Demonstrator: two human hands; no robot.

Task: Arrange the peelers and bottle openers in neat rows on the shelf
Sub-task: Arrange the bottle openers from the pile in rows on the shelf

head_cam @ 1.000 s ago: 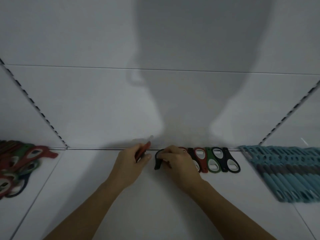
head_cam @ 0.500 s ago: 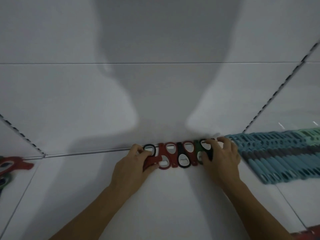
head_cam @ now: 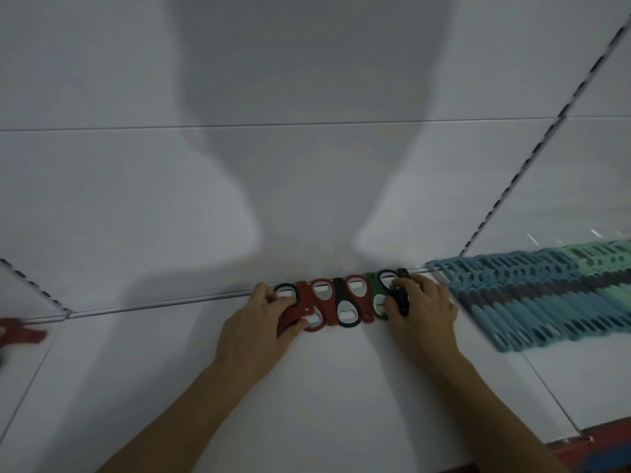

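A white metal shelf [head_cam: 324, 387] fills the lower half of the head view. It meets a white back panel [head_cam: 136, 199] along a thin seam. A slotted upright strip [head_cam: 532, 155] runs diagonally up the panel on the right.

On the right part of the shelf lies a long, tightly packed bank of teal and blue plastic peelers [head_cam: 546, 302]. They lie side by side with their handles pointing toward the front edge. The bank starts at the seam and runs off the right border, where the colour turns to a paler green.

Just left of the peelers, a short row of plastic bottle openers [head_cam: 345, 302] sits against the seam in red, black and green. They touch one another, some with the ring end at the back and some with it at the front.

Both forearms reach in from below, one to each end of this row. The left hand [head_cam: 252, 332] has its fingers [head_cam: 269, 295] and thumb curled round a red bottle opener [head_cam: 293, 310] at the left end, beside a black ring. The right hand [head_cam: 423, 312] has its fingers [head_cam: 406, 285] curled over a black bottle opener [head_cam: 402, 298] at the right end, with the thumb against its near side.

Far to the left, well apart from the row, a red plastic piece [head_cam: 20, 332] lies on the shelf, blurred and cut off by the border.
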